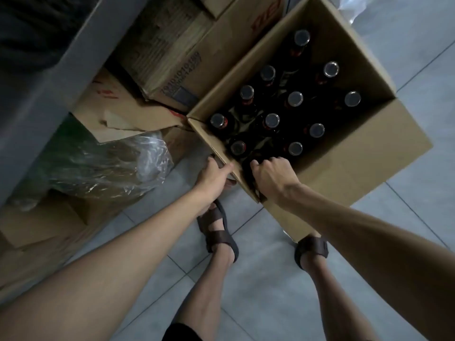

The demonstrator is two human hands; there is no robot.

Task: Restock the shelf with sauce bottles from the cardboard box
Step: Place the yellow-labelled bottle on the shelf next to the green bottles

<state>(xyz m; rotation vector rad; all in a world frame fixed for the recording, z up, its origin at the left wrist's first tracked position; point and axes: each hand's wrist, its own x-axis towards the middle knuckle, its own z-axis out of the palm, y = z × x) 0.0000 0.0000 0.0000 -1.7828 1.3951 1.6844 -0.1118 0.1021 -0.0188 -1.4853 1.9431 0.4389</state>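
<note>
Fingertips of the right hand (269, 177) are hidden.

A grey tiled floor (258, 291) carries an open cardboard box (344, 183) on the right. On the left, just beside it, lie stacked cartons (172, 57), torn flattened cardboard (128, 112), crumpled clear plastic (123, 166) and another carton (44, 225). Two brown sandals (218, 232) stand near the open box.
</note>
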